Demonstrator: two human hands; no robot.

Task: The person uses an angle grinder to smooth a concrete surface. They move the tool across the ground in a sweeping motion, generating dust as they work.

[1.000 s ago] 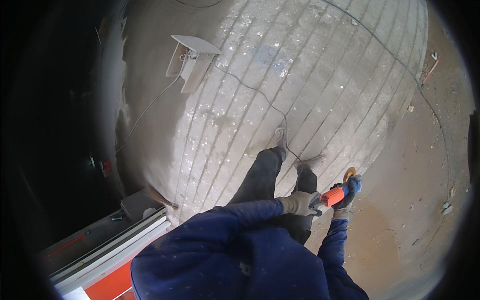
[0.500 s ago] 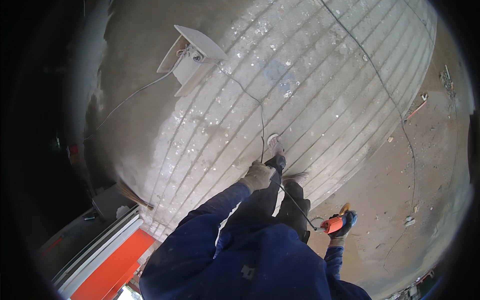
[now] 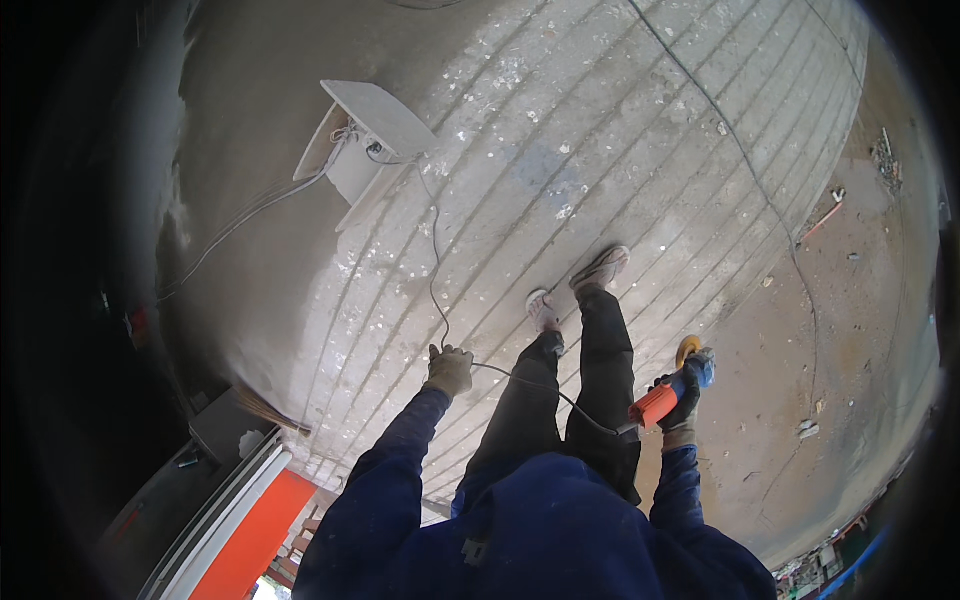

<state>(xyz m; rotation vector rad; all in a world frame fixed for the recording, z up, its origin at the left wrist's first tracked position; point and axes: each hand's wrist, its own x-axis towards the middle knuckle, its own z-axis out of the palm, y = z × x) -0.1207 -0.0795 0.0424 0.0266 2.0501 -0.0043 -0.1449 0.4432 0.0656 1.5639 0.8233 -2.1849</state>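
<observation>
The gloved right hand [image 3: 682, 414] is clamped on a handheld power tool [image 3: 654, 405], orange at the rear and blue toward the head, held out to the person's right with its round yellow disc [image 3: 688, 350] pointing away from the body. The gloved left hand [image 3: 449, 371], well apart from it, looks closed around the dark cord [image 3: 530, 383], which runs from the tool's rear across the 2 trouser legs [image 3: 605, 340], then past the left hand over the grooved floor [image 3: 620, 180] toward a box of pale boards [image 3: 388, 118]. Whether the disc is spinning cannot be told.

To manage the cord well, the left hand should probably hold it out to the left, clear of the disc, with enough slack that nothing tugs at the tool. The stretch across the legs seems the likeliest snag, so it is best lifted clear of the 2 feet [image 3: 603, 267] before any walking. The right grip wants to be firm on the tool's body, with the disc turned away from legs and cord alike
</observation>
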